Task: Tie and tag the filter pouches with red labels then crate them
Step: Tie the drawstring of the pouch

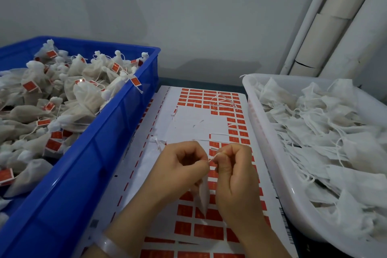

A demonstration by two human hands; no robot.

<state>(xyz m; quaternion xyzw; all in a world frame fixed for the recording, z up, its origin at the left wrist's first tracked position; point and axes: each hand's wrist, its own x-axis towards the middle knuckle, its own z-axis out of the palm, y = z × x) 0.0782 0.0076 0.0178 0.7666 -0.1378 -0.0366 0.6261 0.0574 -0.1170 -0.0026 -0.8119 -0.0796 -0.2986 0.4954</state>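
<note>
Fingers (pixel 202 163) of both hands curl tight, left hand (pixel 180 166) and right hand (pixel 235 174) pinching the drawstring (pixel 211 159) of one filter pouch (pixel 203 195), dangling just above the label sheet (pixel 188 123). Looks light, limp, thin-walled; best held at the neck. Left of the sheet sits the blue crate (pixel 125 100).
</note>
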